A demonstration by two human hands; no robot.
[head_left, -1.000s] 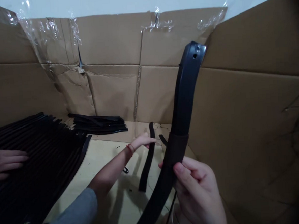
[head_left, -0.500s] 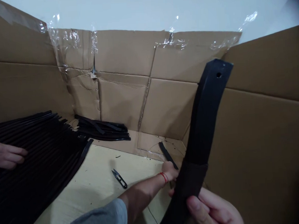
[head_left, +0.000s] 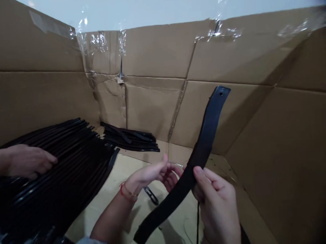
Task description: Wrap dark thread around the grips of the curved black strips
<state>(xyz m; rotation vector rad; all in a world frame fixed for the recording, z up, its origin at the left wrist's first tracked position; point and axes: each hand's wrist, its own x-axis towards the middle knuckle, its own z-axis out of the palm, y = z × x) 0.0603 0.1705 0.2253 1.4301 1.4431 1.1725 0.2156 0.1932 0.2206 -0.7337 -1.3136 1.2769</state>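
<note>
My right hand (head_left: 219,201) pinches a long, curved black strip (head_left: 200,151) near its middle, thumb on the near face. The strip slants from lower left to upper right, with a small round hole close to its upper end. Just behind and left of the strip, my left hand (head_left: 164,173), with a red string on the wrist, is open with its thumb raised and fingers loosely bent. Some of its fingertips are close to the strip or hidden by it; contact cannot be made out. Thread snips (head_left: 151,195) lie on the pale surface, partly covered by my left wrist.
Many black strips (head_left: 69,172) lie side by side at left, where another person's hand (head_left: 32,159) rests over them. A smaller pile of strips (head_left: 131,138) sits by the back wall. Taped cardboard walls (head_left: 147,53) surround the pale work surface (head_left: 117,191).
My left hand has drawn back leftward from a black piece by the back right wall. The held strip has moved lower and farther from the camera. The view has shifted right.
</note>
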